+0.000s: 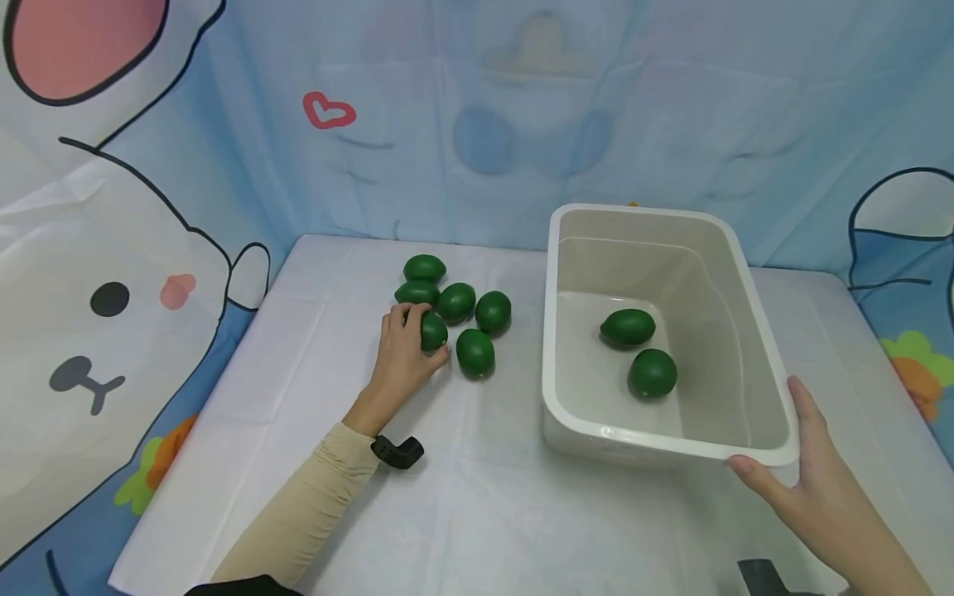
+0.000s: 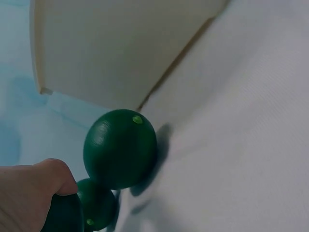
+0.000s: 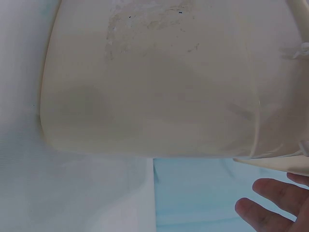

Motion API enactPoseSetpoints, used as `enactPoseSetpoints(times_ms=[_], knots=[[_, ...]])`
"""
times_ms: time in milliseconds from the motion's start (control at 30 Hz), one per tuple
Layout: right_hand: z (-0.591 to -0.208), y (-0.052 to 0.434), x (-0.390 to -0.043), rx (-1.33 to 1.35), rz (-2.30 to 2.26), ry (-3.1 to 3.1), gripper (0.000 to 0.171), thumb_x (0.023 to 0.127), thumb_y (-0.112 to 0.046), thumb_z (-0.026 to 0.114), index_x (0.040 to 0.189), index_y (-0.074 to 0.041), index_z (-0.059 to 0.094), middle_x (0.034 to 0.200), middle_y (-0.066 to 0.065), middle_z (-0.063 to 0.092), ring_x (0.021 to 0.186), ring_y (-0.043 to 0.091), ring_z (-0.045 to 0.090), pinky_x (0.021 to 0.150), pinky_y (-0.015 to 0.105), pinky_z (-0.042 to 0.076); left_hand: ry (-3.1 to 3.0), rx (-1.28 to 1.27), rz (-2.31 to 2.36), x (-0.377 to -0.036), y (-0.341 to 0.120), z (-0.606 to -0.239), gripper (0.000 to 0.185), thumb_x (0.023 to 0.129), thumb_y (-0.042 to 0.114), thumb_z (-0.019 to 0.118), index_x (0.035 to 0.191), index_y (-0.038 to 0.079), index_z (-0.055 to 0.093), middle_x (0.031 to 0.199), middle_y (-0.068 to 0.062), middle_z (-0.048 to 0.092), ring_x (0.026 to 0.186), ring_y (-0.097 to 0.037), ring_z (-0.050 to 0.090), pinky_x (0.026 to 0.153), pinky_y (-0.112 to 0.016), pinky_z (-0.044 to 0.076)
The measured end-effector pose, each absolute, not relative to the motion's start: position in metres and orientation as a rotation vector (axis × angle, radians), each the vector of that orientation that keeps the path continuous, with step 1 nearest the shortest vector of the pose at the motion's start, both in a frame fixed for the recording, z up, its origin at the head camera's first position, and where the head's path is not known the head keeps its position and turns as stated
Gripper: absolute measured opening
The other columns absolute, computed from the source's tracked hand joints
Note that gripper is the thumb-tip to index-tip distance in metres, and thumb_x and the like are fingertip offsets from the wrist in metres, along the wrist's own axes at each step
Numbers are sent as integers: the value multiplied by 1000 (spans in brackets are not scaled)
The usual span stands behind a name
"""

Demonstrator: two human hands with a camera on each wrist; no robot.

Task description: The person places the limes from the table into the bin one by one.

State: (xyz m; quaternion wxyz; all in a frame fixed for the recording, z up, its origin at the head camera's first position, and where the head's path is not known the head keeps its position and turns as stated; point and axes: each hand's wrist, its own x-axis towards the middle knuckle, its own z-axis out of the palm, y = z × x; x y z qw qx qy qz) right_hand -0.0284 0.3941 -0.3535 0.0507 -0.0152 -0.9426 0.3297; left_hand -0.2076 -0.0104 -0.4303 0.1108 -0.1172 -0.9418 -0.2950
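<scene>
In the head view my left hand [image 1: 402, 352] grips a green lime [image 1: 434, 332] between thumb and fingers. Several other limes lie close around it, among them a near lime [image 1: 475, 353] and a far lime [image 1: 424, 267]. The left wrist view shows the thumb [image 2: 55, 176] over the held lime, with a larger-looking lime [image 2: 120, 149] beside it. My right hand [image 1: 827, 488] touches the near right corner of a white plastic bin [image 1: 547, 331], thumb at the front rim and straight fingers along the right side. Inside the bin sit two limes, an oval lime [image 1: 628, 328] and a round lime [image 1: 652, 373].
A white cloth [image 1: 477, 513] covers the table. Behind it hangs a blue curtain [image 1: 402, 157] with cartoon prints, which also runs down both sides. The bin's tall outer wall [image 3: 154, 96] fills much of the right wrist view.
</scene>
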Motion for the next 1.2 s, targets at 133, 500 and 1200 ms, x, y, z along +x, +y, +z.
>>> enactPoseSetpoints(times_ms=[133, 500, 1200], knots=[[-353, 393, -28, -59, 998, -2868, 113, 82, -23, 75, 151, -29, -14, 141, 33, 25, 105, 53, 39, 71, 76, 35, -2754, -356, -854, -207, -8, -424, 60, 79, 22, 73, 131, 5, 48, 132, -19, 40, 122, -34, 39, 98, -47, 43], [-352, 392, -25, -64, 991, -2871, 113, 82, -22, 75, 151, -25, -13, 140, 33, 25, 104, 51, 39, 72, 76, 35, -2661, -439, -896, -199, 2, -397, 60, 78, 22, 75, 130, 6, 49, 133, -17, 39, 123, -33, 40, 97, -46, 44], [-352, 391, -26, -46, 1012, -2864, 112, 83, -23, 74, 151, -26, -14, 143, 32, 24, 107, 52, 38, 74, 76, 35, -2546, -684, -1040, -170, 27, -343, 60, 78, 20, 75, 131, 11, 48, 137, -14, 36, 125, -30, 39, 96, -46, 46]])
